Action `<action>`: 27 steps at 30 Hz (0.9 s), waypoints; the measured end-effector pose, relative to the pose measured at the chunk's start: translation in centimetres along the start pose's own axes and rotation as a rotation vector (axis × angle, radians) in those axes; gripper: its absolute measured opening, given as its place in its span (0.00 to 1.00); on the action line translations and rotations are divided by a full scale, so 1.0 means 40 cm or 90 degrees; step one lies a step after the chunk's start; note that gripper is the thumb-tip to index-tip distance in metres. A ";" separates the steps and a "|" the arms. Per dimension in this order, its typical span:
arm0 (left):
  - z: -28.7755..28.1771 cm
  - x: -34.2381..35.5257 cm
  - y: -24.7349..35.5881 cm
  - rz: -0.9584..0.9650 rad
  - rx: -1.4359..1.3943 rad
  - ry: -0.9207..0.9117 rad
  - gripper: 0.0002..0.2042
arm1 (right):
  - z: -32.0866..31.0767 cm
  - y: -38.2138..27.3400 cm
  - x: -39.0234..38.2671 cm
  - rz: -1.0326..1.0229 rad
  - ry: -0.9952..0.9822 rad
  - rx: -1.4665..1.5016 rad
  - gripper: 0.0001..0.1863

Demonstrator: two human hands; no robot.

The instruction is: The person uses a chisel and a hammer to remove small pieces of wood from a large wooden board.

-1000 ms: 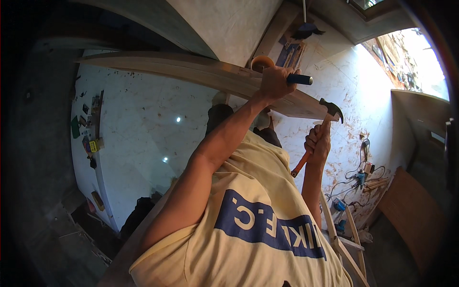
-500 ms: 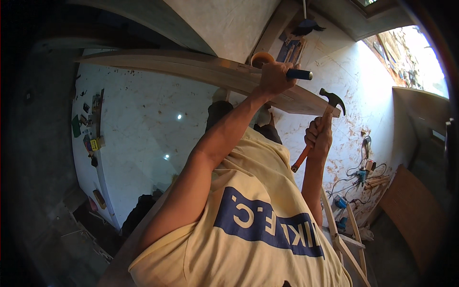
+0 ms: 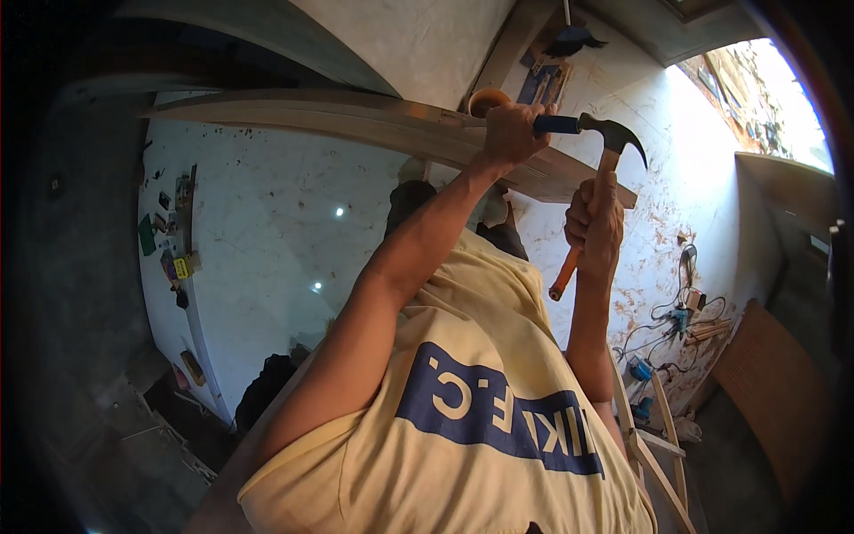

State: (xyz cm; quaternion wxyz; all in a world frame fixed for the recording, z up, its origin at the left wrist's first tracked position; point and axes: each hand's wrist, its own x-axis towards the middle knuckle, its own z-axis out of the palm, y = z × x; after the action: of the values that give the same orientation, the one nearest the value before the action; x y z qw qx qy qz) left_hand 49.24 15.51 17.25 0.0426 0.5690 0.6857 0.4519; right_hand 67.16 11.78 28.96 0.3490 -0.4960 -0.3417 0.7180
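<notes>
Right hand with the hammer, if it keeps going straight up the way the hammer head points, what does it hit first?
Probably the dark-handled tool that the left hand holds against the wooden plank. The hammer in the right hand has its head right beside that tool's end. Depth is unclear, so it may hit the plank.

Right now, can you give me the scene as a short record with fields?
Who: a person in a yellow shirt, seen from behind, both arms raised
Upper hand: grips a blue-handled tool at the board
Lower hand: holds a hammer by its orange handle, head up near the tool
Behind: white wall, cables low on the right
</notes>
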 end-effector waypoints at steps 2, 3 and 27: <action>0.001 -0.001 -0.003 0.002 0.002 -0.001 0.17 | 0.007 -0.008 -0.006 0.004 0.015 -0.005 0.25; 0.000 -0.003 -0.001 0.003 0.003 -0.001 0.17 | 0.008 -0.016 -0.010 0.005 0.014 -0.006 0.25; 0.011 -0.016 -0.012 0.042 0.013 -0.037 0.13 | -0.013 0.043 0.006 -0.020 0.131 0.185 0.26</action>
State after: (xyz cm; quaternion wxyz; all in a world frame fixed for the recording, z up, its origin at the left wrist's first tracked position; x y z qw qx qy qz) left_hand 49.37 15.28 16.40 0.0420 0.6045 0.6696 0.4296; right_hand 67.32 11.16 27.28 0.4615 -0.5059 -0.2045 0.6994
